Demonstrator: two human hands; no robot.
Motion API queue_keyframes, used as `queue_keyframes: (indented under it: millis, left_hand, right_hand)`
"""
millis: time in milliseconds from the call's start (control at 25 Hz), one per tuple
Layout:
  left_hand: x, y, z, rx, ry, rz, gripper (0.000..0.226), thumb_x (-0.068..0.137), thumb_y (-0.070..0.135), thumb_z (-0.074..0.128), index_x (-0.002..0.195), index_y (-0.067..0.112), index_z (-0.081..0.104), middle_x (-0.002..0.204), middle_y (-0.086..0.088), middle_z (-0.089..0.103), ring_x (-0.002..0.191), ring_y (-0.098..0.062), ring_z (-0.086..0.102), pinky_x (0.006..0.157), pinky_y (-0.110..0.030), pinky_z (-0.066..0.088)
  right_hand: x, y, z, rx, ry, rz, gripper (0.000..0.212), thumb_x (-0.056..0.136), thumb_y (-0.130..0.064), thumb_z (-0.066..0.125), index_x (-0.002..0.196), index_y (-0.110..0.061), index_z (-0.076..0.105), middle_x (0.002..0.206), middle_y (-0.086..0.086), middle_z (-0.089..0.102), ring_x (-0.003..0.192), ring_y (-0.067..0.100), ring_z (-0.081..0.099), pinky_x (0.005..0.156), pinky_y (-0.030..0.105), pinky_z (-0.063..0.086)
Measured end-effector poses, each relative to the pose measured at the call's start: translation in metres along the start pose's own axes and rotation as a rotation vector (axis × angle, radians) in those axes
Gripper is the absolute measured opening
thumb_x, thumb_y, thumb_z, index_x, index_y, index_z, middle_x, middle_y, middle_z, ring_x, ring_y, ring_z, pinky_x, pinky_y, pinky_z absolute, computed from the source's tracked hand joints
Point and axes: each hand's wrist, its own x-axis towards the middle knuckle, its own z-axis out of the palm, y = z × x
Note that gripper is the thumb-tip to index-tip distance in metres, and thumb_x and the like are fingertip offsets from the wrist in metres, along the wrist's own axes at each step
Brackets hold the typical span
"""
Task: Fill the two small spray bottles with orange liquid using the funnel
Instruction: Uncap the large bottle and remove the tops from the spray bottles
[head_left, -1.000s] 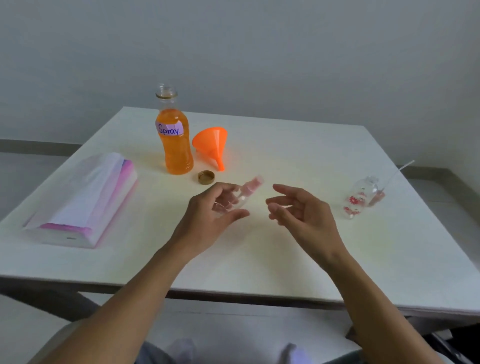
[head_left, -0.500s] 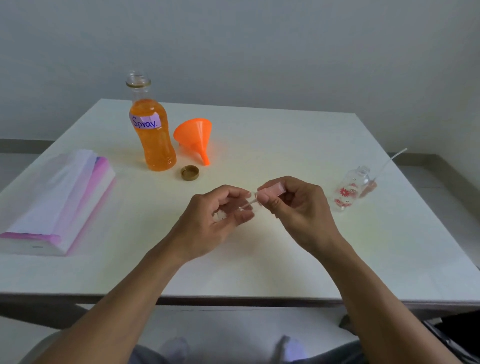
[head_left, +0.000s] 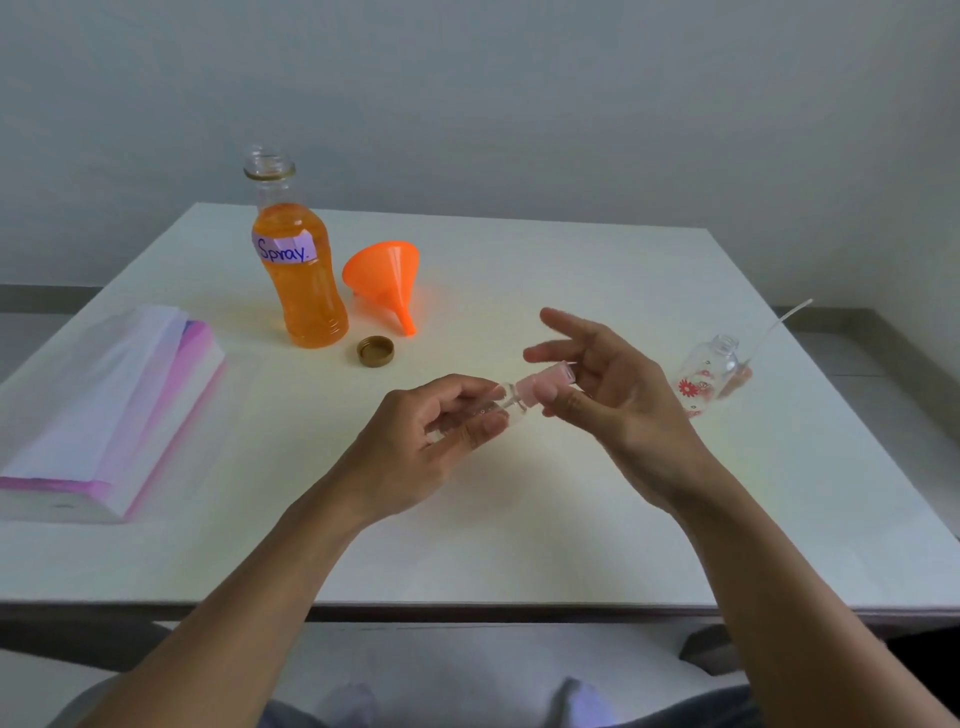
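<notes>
Spray bottle (head_left: 506, 402) between both hands (head_left: 519, 415)

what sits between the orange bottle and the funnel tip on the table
Head view: the gold cap lies just in front of the gap between bottle and funnel tip.

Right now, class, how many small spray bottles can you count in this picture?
2. One small spray bottle is held between the left hand and right hand; the flowered bottle stands uncapped on the table to the right.

Clear spray btl (head_left: 501, 408) tilted, pink cap; 2nd btl (head_left: 707, 375) uncapped; funnel (head_left: 383, 280) on side.
</notes>
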Motion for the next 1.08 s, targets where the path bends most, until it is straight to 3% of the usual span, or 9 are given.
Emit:
queue_keyframes:
  millis: [80,160,320,400,520,640,800,960,1080]
  left_hand:
    - [0.0,-0.001,0.001,0.011,-0.005,0.005,0.033,0.089,0.047,0.062,0.119,0.033,0.064,0.111,0.019,0.072,0.11,-0.004,0.065,0.088,-0.019,0.052]
    - [0.0,-0.002,0.0,0.012,0.012,-0.004,0.034,0.089,0.048,0.061,0.119,0.033,0.064,0.111,0.018,0.072,0.109,-0.007,0.066,0.089,-0.025,0.054]
    - [0.001,-0.003,-0.003,0.018,0.044,-0.011,0.039,0.088,0.049,0.061,0.123,0.031,0.063,0.115,0.016,0.071,0.109,-0.01,0.065,0.089,-0.034,0.057]
    - [0.001,-0.003,-0.003,0.036,0.036,-0.002,0.038,0.088,0.048,0.062,0.122,0.032,0.063,0.116,0.018,0.07,0.111,-0.007,0.064,0.09,-0.034,0.057]
    - [0.0,-0.003,0.0,0.051,0.022,0.011,0.036,0.088,0.049,0.062,0.119,0.032,0.064,0.114,0.019,0.071,0.111,-0.005,0.064,0.091,-0.033,0.056]
    - [0.002,-0.005,-0.001,0.052,0.014,0.008,0.032,0.09,0.049,0.061,0.118,0.034,0.065,0.111,0.018,0.071,0.109,-0.008,0.065,0.09,-0.033,0.056]
    - [0.002,-0.005,-0.002,0.015,-0.019,-0.001,0.034,0.089,0.051,0.058,0.117,0.033,0.065,0.107,0.016,0.073,0.101,-0.01,0.066,0.081,-0.026,0.054]
    - [0.002,-0.007,-0.001,0.054,-0.027,0.009,0.032,0.091,0.05,0.058,0.117,0.033,0.065,0.109,0.018,0.071,0.105,-0.009,0.065,0.084,-0.028,0.056]
    - [0.001,-0.008,0.0,0.068,-0.045,0.008,0.031,0.091,0.046,0.059,0.118,0.031,0.065,0.111,0.018,0.071,0.108,-0.006,0.064,0.089,-0.029,0.056]
  right_hand:
    - [0.001,0.005,0.008,-0.167,0.067,0.031,0.05,0.081,-0.04,0.079,0.128,-0.026,0.066,0.098,0.005,0.073,0.085,0.014,0.069,0.075,0.031,0.057]
    - [0.002,0.007,0.01,-0.176,0.096,0.001,0.039,0.085,-0.027,0.08,0.122,-0.02,0.07,0.094,0.001,0.074,0.086,0.009,0.071,0.078,0.032,0.059]
    - [0.0,0.005,0.001,-0.099,-0.015,-0.065,0.06,0.087,0.005,0.074,0.14,-0.017,0.057,0.129,0.0,0.068,0.124,0.015,0.064,0.099,0.032,0.056]
    - [-0.001,0.003,0.003,-0.116,0.029,0.008,0.057,0.086,-0.016,0.08,0.138,-0.024,0.058,0.126,-0.004,0.069,0.115,0.014,0.068,0.094,0.034,0.058]
    - [-0.002,0.003,0.008,-0.225,0.153,0.059,0.041,0.086,-0.041,0.076,0.121,-0.023,0.069,0.095,-0.001,0.077,0.081,0.014,0.076,0.078,0.037,0.061]
    - [-0.004,0.008,0.007,-0.198,0.119,-0.033,0.025,0.088,-0.017,0.079,0.113,-0.016,0.074,0.092,-0.001,0.079,0.087,0.015,0.077,0.085,0.034,0.061]
    - [-0.006,0.007,0.001,-0.202,0.039,-0.13,0.038,0.085,0.005,0.076,0.119,-0.014,0.072,0.104,-0.001,0.078,0.108,0.017,0.073,0.099,0.038,0.057]
    - [-0.01,0.0,-0.005,-0.229,-0.052,-0.016,0.056,0.083,-0.024,0.083,0.135,-0.029,0.062,0.132,-0.014,0.067,0.124,0.006,0.063,0.103,0.027,0.053]
    - [-0.009,-0.002,0.0,-0.318,0.035,0.123,0.037,0.087,-0.054,0.07,0.111,-0.026,0.075,0.101,-0.006,0.078,0.085,0.012,0.077,0.079,0.041,0.063]
